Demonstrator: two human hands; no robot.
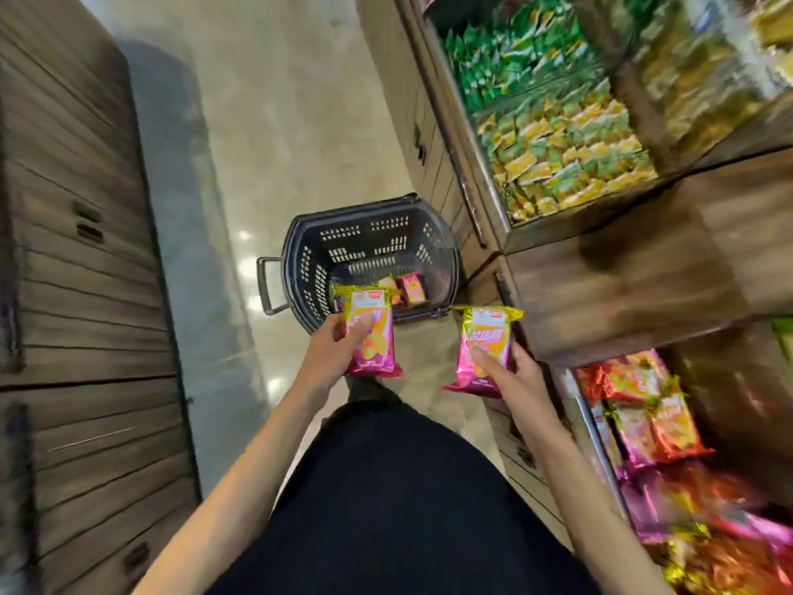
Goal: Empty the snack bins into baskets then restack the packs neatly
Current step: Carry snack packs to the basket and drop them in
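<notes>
Head view, the only one. The right edge is blurred and the centre is sharp enough.

The left hand (pixel 332 350) holds one pink-and-gold snack pack (pixel 371 337) upright. The thumb lies across the printed face and the fingers (pixel 364 326) curl round it, clamped on the lower half. The right hand (pixel 510 371) holds a second pack (pixel 485 350) of the same kind the same way, thumb in front and fingers wrapped behind. We judge that one pack per hand is for speed, since two go over per trip. The low grip leaves each top free to drop first.

The black basket (pixel 369 238) sits on the floor (pixel 279 143) at 12 o'clock from the hands. In our line of sight the left pack's top edge overlaps its near rim. Two or so matching packs (pixel 412 287) lie at the bottom on the near side. With so few there, we put the emptying at an early stage.

The source bin (pixel 643 423) is at 4 o'clock from the right hand, with pink, orange and gold packs in a jumble. The higher bins (pixel 566 165), at 1 to 2 o'clock, carry green and yellow packs.

In the way:
- **Wooden shelf front** (pixel 622 285): it juts out at 2 o'clock, close beside the second pack. We'd pass left of its corner on the way to the basket.
- **Basket handle** (pixel 266 285): it sticks out at the basket's 9 o'clock, off the path.
- **Wooden cabinet** (pixel 77 251): it lines the aisle at 9 o'clock, well apart.
- **Dark clothing** (pixel 407 508): it fills 6 o'clock.
</notes>
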